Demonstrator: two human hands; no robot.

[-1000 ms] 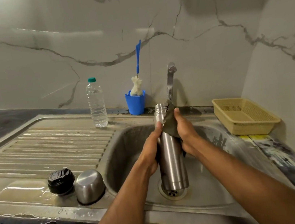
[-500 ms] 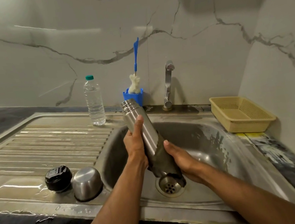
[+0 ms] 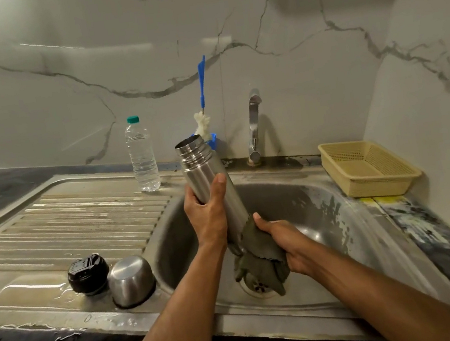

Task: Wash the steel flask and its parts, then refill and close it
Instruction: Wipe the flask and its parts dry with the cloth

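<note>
The open steel flask [image 3: 206,173] is tilted over the sink basin [image 3: 325,214], its mouth pointing up and away to the left. My left hand [image 3: 209,213] grips its middle. My right hand [image 3: 283,243] holds a dark green cloth [image 3: 259,260] wrapped round the flask's bottom end, just above the drain [image 3: 256,287]. The flask's black stopper [image 3: 88,273] and steel cup lid [image 3: 131,280], upside down, sit on the wet drainboard at the left.
A plastic water bottle [image 3: 142,156] stands at the back of the drainboard [image 3: 66,221]. A blue cup [image 3: 213,140] with a bottle brush [image 3: 203,107] is behind the flask. The tap [image 3: 253,125] is off. A beige basket [image 3: 365,168] sits at the right.
The flask went from upright to tilted with its mouth to the left. My right hand slid the cloth from the flask's upper part down to its bottom end.
</note>
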